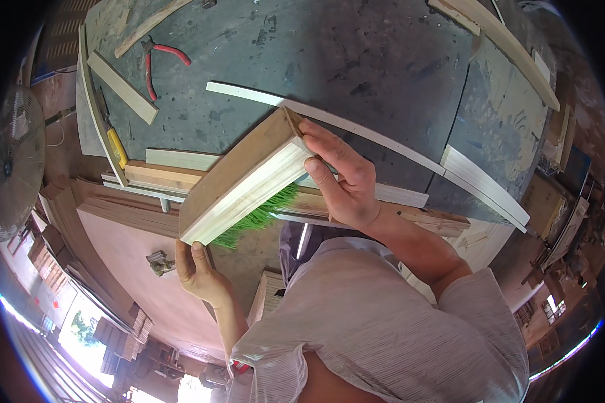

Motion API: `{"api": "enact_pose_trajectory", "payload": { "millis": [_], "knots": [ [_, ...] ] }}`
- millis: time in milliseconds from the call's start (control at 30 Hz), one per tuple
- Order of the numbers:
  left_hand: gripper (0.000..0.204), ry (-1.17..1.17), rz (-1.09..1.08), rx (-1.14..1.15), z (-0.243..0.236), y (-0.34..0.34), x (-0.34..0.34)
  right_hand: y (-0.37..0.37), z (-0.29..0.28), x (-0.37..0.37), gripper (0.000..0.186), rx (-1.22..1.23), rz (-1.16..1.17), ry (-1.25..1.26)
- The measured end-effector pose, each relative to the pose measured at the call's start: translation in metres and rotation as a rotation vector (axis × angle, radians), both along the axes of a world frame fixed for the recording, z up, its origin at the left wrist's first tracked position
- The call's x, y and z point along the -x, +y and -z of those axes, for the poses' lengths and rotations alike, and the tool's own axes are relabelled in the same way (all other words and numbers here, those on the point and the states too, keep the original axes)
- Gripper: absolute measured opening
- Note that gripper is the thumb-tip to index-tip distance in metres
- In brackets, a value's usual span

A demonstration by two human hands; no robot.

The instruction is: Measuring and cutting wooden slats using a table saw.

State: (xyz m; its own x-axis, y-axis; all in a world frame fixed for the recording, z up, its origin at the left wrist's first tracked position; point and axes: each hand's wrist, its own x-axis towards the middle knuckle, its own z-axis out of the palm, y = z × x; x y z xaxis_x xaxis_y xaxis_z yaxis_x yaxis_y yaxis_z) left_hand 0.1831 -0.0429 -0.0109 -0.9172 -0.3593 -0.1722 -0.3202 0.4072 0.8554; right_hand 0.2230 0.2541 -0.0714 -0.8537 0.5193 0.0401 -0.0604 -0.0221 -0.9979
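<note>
Above the bench's near edge: a wooden piece was held at a slant, its underside hidden.
Green bristles: these showed below its pale face, partly covered; how they were fixed could not be told.
Piece and hands: it lay between the two, its upper end over the bench, its lower end past the near edge.
Right hand: curled round the upper end, thumb on the pale face, some fingers out of sight.
Left hand: pinched the lower corner, fingertips partly hidden.
</note>
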Motion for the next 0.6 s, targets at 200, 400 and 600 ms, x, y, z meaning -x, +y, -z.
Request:
{"api": "enact_pose_trajectory", "payload": {
  "millis": [200, 400, 600],
  "knots": [
    [0.038, 0.105, -0.004, -0.018, -0.022, -0.007, -0.001, 0.001, -0.008, -0.003, 0.039, 0.007, -0.11, 0.144],
    [0.038, 0.236, -0.007, -0.065, -0.049, -0.03, 0.002, -0.013, -0.037, 0.011, 0.038, 0.099, -0.065, 0.294],
    [0.041, 0.306, -0.11, -0.153, -0.053, -0.064, -0.002, -0.026, -0.082, 0.031, 0.037, -0.068, -0.241, 0.345]
  ]
}}
